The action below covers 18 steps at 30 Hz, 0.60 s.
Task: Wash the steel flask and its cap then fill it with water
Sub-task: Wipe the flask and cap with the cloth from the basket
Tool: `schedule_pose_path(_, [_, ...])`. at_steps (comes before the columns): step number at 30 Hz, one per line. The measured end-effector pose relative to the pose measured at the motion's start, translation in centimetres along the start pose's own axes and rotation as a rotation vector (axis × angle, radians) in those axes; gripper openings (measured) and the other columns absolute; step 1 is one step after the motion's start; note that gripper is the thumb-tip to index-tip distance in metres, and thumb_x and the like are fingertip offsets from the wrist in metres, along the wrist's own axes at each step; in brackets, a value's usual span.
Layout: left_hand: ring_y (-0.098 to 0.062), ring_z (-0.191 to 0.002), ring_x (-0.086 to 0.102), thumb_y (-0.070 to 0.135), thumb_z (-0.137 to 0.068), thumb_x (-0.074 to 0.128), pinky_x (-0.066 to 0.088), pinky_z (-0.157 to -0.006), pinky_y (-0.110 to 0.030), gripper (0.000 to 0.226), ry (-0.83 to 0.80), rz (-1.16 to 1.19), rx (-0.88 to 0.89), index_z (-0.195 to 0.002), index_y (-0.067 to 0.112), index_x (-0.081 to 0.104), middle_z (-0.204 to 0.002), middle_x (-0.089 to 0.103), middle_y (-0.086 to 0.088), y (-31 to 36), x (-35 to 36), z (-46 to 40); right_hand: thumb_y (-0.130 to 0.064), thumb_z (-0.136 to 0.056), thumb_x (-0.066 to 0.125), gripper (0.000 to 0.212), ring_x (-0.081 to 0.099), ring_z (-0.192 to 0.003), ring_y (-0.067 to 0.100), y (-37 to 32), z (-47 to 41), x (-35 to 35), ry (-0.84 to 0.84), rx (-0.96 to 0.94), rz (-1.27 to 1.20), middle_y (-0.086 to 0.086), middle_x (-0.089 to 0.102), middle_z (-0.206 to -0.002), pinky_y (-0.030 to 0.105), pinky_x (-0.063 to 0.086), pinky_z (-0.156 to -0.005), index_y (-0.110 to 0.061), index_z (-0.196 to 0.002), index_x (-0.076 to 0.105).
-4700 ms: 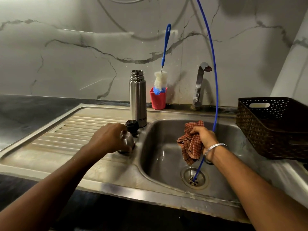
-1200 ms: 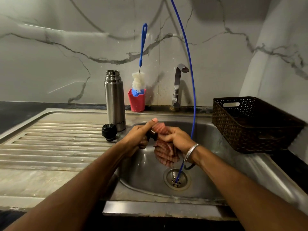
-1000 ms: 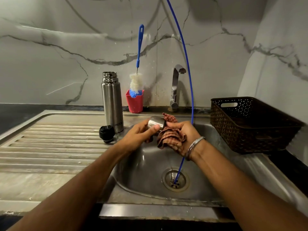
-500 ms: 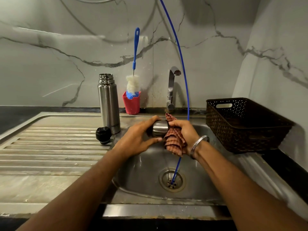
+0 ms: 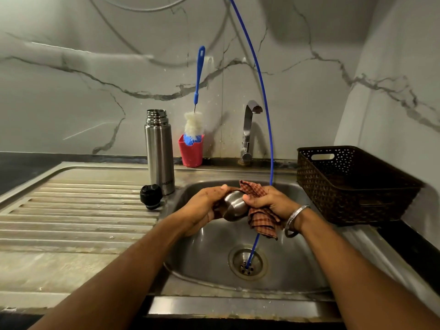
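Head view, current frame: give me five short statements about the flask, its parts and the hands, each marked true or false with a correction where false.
1. The steel flask stands upright on the drainboard with its mouth uncovered. True.
2. The black stopper is screwed into the flask. False: it sits on the drainboard beside the flask's base.
3. The left hand holds the steel cap over the sink basin. True.
4. The right hand holds the bottle brush. False: it grips a checked cloth against the cap; the brush stands in the red holder.
5. Water is streaming from the tap. False: no stream is visible.
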State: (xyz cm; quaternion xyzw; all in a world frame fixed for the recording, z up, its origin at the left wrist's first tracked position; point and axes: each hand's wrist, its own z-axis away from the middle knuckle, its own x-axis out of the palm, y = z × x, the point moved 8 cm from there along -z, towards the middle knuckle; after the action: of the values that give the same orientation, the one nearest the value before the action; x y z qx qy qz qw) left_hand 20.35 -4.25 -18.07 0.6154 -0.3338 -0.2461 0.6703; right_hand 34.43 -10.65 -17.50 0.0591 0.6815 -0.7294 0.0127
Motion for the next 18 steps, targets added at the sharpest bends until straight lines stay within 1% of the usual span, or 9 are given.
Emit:
schedule_pose_path(3, [-0.034,-0.116,0.067,0.017,-0.106,0.048,0.054,-0.102,-0.049,0.026,0.112,-0.020,-0.055,-0.118,0.008,0.070,-0.119,0.073,-0.016,-0.8,-1.5,-0.7,-0.022,-0.084,0.077,0.030,0.073,-0.083,0.020,-0.1,-0.3,-0.6,0.129,-0.035,0.076,0.007,0.077,-0.090,0.031,0.058,-0.076,-0.005,-0.107,0.072])
schedule_pose_path(6, [-0.026,-0.100,0.071,0.013,-0.099,0.061,0.059,-0.093,-0.045,0.022,0.160,-0.055,-0.080,-0.114,0.001,0.070,-0.109,0.074,-0.017,-1.0,-2.4,-0.8,-0.016,-0.091,0.072,0.017,0.071,-0.086,0.011,-0.6,-0.4,-0.5,0.279,-0.096,0.178,0.000,0.076,-0.092,0.016,0.056,-0.072,-0.012,-0.107,0.073])
schedule_pose_path(7, [-0.024,-0.097,0.072,0.013,-0.098,0.063,0.060,-0.091,-0.044,0.022,0.161,-0.079,-0.098,-0.113,-0.001,0.070,-0.106,0.074,-0.017,-1.2,-2.4,-0.8,-0.016,-0.093,0.070,0.014,0.069,-0.087,0.008,-0.5,-0.6,-0.5,0.323,-0.100,0.262,-0.003,0.075,-0.092,0.017,0.057,-0.075,-0.013,-0.106,0.073])
schedule_pose_path(10, [-0.025,-0.105,0.072,0.017,-0.099,0.063,0.059,-0.095,-0.044,0.022,0.184,-0.096,-0.156,-0.114,0.003,0.071,-0.111,0.075,-0.016,-2.1,-2.4,-0.7,-0.031,-0.093,0.068,0.008,0.067,-0.091,0.020,-0.6,-0.9,-2.8,0.589,-0.070,0.616,0.002,0.072,-0.095,0.044,0.056,-0.091,-0.023,-0.094,0.071])
schedule_pose_path(12, [-0.028,-0.108,0.070,0.020,-0.101,0.060,0.060,-0.091,-0.045,0.023,0.251,-0.020,-0.175,-0.116,0.005,0.069,-0.116,0.072,-0.019,-2.4,-2.7,-0.8,-0.029,-0.092,0.068,0.016,0.064,-0.102,0.029,-2.1,0.2,-4.5,0.816,-0.118,0.764,0.008,0.070,-0.103,0.049,0.053,-0.095,-0.025,-0.107,0.072])
schedule_pose_path(13, [-0.028,-0.107,0.070,0.020,-0.102,0.060,0.060,-0.088,-0.044,0.020,0.292,0.020,-0.174,-0.113,0.007,0.069,-0.116,0.072,-0.018,-2.3,-2.8,-0.8,-0.024,-0.093,0.067,0.026,0.062,-0.108,0.030,-2.7,0.5,-4.6,0.841,-0.181,0.765,0.010,0.069,-0.110,0.046,0.052,-0.097,-0.024,-0.119,0.070])
schedule_pose_path(14, [-0.028,-0.105,0.070,0.020,-0.102,0.060,0.060,-0.085,-0.041,0.017,0.324,0.046,-0.164,-0.109,0.008,0.070,-0.115,0.072,-0.017,-2.2,-2.7,-0.8,-0.017,-0.094,0.065,0.036,0.061,-0.113,0.028,-3.1,0.5,-4.0,0.791,-0.255,0.747,0.009,0.068,-0.117,0.041,0.051,-0.098,-0.024,-0.129,0.065])
schedule_pose_path(16, [-0.026,-0.097,0.071,0.018,-0.101,0.061,0.058,-0.083,-0.037,0.016,0.365,0.060,-0.138,-0.105,0.008,0.073,-0.110,0.075,-0.015,-1.9,-2.4,-0.8,-0.013,-0.097,0.060,0.050,0.054,-0.125,0.020,-3.1,-0.2,-0.7,0.508,-0.344,0.698,0.004,0.058,-0.138,0.034,0.044,-0.104,-0.027,-0.144,0.051])
schedule_pose_path(18, [-0.029,-0.092,0.072,0.012,-0.097,0.062,0.059,-0.085,-0.038,0.017,0.412,0.041,-0.105,-0.103,0.005,0.076,-0.105,0.076,-0.017,-1.3,-2.5,-0.6,-0.030,-0.100,0.058,0.059,0.038,-0.138,0.015,-1.5,-1.1,3.6,0.196,-0.325,0.682,-0.002,0.033,-0.159,0.034,0.033,-0.115,-0.039,-0.153,0.033])
